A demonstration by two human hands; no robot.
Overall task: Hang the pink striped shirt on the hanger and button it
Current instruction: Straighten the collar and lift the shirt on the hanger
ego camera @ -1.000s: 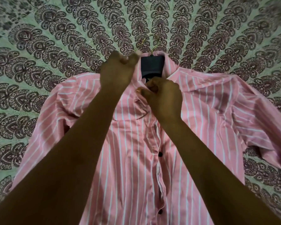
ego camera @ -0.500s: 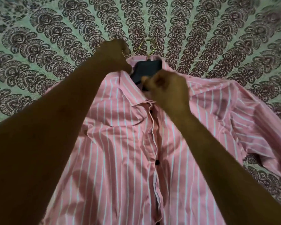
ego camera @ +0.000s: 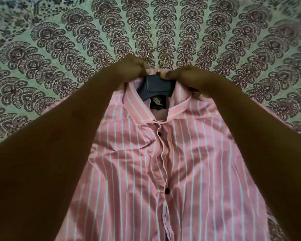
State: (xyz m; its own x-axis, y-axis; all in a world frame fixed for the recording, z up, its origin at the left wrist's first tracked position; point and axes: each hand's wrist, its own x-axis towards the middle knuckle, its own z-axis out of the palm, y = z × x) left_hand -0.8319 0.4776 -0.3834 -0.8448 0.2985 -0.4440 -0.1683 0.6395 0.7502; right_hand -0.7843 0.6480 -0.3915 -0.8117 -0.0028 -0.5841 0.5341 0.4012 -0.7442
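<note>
The pink striped shirt (ego camera: 163, 171) lies front up on the patterned cloth, its placket closed with dark buttons (ego camera: 166, 190) down the middle. A dark hanger (ego camera: 156, 87) with a gold hook (ego camera: 161, 58) sits inside the collar. My left hand (ego camera: 130, 68) grips the collar's left side beside the hanger neck. My right hand (ego camera: 189, 75) grips the collar's right side. Both forearms cover the shirt's shoulders and sleeves.
A green bedspread (ego camera: 59, 49) with a dark paisley mandala print lies under everything and fills the view around the shirt.
My right hand has left the top button area and gone up to the right side of the collar. My left hand stays at the left collar. The collar now lies spread around the hanger.
</note>
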